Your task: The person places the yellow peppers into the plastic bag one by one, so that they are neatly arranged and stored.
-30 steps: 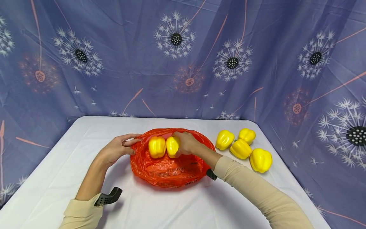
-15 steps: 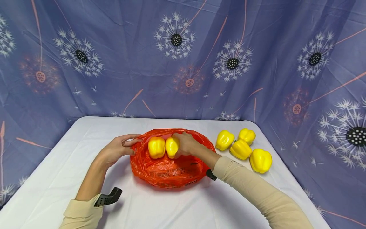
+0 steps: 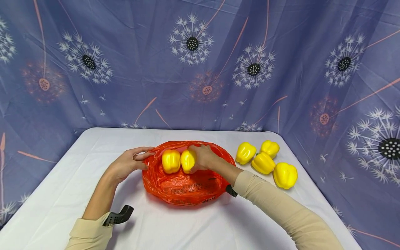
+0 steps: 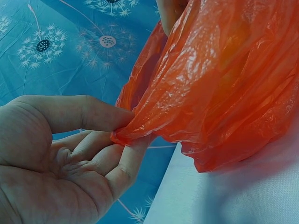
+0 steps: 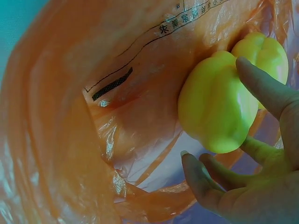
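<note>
A red plastic bag [image 3: 190,187] with dark print stands open-mouthed on the table. My left hand [image 3: 128,163] pinches its left rim between thumb and fingers; the left wrist view shows the gathered film of the bag [image 4: 187,107] between them. Inside, two yellow bell peppers sit side by side. My right hand [image 3: 203,158] reaches in over the right rim and holds the right bell pepper [image 3: 188,161], thumb on one side and fingers on the other. Just left of it is the other bell pepper [image 3: 171,161], partly hidden behind the held one in the right wrist view.
Several more yellow bell peppers [image 3: 263,163] lie in a group to the right of the bag, near the table's right edge. A white cloth covers the table [image 3: 175,225]. Behind and beside it hangs a blue curtain [image 3: 131,86] with dandelion patterns.
</note>
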Demonstrator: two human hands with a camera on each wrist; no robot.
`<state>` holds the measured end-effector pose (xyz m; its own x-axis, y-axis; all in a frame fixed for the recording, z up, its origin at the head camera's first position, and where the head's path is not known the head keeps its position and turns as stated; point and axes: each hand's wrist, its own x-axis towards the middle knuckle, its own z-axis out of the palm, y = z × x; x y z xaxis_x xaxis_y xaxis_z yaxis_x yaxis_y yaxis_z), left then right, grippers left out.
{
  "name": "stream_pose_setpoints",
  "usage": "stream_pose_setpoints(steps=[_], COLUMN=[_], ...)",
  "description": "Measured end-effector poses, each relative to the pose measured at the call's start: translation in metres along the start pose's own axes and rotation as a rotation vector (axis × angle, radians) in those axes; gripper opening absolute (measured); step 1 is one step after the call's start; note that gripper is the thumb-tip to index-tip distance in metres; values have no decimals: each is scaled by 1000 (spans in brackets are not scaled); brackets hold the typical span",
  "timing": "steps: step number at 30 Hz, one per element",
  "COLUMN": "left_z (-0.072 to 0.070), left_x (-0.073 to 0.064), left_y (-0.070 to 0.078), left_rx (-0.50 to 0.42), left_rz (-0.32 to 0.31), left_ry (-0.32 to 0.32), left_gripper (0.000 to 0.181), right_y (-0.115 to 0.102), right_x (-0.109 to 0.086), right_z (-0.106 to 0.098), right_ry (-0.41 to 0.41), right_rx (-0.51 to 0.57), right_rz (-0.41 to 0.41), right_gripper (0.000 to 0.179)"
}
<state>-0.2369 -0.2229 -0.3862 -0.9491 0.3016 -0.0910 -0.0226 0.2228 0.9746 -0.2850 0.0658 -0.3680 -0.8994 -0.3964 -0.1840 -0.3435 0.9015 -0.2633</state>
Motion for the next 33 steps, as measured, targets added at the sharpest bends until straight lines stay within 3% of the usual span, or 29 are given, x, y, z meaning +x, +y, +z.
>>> stream_pose_setpoints(steps=[11,27,33], left_z=[0,-1,-1], left_x=[0,0,-1], left_y=[0,1,2], left_rx=[6,10,8], left_rz=[-6,-13,-18], left_ry=[-2,5,6], left_gripper=[75,75,75], right_y=[-1,20,35], right_x=[-8,-35,-50], right_z=[-15,-25,-31], right_ry=[-26,21,8], right_rx=[44,9,25], right_rz=[34,-79,-63], right_gripper=[84,74,72])
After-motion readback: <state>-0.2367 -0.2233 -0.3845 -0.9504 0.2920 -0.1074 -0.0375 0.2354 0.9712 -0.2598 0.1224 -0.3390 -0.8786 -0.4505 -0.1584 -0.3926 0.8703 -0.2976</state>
